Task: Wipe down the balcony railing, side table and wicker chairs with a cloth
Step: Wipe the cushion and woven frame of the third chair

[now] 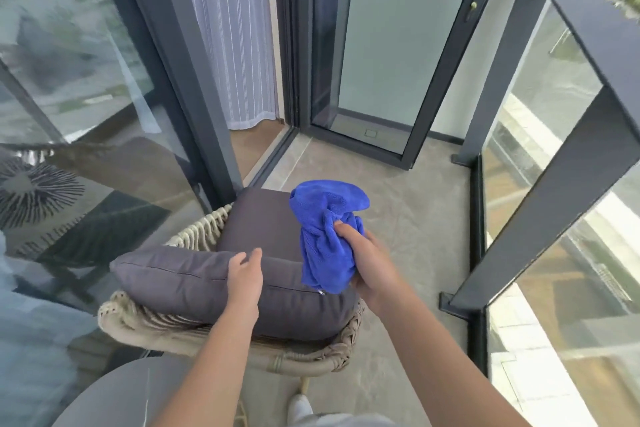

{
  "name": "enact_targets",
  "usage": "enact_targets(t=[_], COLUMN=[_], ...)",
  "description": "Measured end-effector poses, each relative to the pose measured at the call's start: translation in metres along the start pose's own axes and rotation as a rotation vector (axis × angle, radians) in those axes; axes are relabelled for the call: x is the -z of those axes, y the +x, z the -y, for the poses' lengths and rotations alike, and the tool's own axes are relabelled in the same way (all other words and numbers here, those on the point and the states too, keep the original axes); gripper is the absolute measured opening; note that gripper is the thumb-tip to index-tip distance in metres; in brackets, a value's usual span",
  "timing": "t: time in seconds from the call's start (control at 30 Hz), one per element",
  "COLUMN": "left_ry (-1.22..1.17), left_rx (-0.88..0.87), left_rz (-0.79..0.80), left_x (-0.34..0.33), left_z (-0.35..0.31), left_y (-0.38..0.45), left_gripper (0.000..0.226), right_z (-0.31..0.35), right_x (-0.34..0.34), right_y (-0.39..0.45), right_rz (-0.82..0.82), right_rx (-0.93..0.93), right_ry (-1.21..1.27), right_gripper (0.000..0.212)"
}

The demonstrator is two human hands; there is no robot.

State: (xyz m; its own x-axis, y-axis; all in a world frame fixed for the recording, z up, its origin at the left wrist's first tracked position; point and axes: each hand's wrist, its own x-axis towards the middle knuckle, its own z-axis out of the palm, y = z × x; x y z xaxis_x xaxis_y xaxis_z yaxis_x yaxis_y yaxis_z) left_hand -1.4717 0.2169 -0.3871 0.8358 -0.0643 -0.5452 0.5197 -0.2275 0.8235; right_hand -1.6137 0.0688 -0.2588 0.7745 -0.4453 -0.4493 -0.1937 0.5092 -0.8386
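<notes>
A beige wicker chair (194,329) stands below me at centre, with a grey seat cushion (263,218) and a grey back pillow (173,281) on it. My right hand (374,263) grips a bunched blue cloth (325,232) above the chair's right side. Over the top of the pillow my left hand (244,276) hovers with fingers apart and nothing in it; whether it touches the pillow I cannot tell. The dark grey balcony railing (588,21) with glass panels runs down the right side. A round grey side table (128,395) shows at the bottom left.
A glass wall (69,97) with a dark frame lines the left side. A glass door (398,45) stands open at the back, beside a white curtain (239,31). Grey floor tiles (408,225) stretch between chair and railing. My shoe (299,406) is near the bottom edge.
</notes>
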Motion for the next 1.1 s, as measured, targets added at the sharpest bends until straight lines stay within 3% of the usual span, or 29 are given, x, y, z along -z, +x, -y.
enact_targets(t=[0.2,0.33,0.47,0.63,0.77,0.9,1.1], left_ry=[-0.005,0.062,0.073,0.045,-0.049,-0.099,-0.118], left_rx=[0.033,0.042,0.077,0.165,0.319,0.363,0.427], left_rz=[-0.17,-0.426,-0.604,-0.821,-0.86,-0.821,-0.844], left_x=[0.012,0.015,0.004,-0.028,-0.059,-0.075,-0.072], left_z=[-0.006,0.006,0.01,0.009,0.016,0.026,0.037], left_y=[0.047,0.059,0.063,0.058,0.045,0.034,0.024], left_gripper=[0.053,0.06,0.071,0.069,0.07,0.078,0.062], right_z=[0.008,0.014,0.018,0.027,0.031,0.029,0.026], right_x=[-0.029,-0.045,-0.062,-0.075,-0.081,-0.084,-0.075], right_y=[0.062,0.112,0.158,0.212,0.235,0.236,0.232], right_rz=[0.104,0.218,0.374,0.615,0.756,0.843,0.916], right_rx=[-0.074,-0.174,-0.276,-0.361,-0.45,-0.511,-0.494], right_ry=[-0.043,-0.085,-0.181,-0.374,-0.441,-0.464,-0.578], right_gripper=[0.032,0.038,0.037,0.043,0.039,0.031,0.037])
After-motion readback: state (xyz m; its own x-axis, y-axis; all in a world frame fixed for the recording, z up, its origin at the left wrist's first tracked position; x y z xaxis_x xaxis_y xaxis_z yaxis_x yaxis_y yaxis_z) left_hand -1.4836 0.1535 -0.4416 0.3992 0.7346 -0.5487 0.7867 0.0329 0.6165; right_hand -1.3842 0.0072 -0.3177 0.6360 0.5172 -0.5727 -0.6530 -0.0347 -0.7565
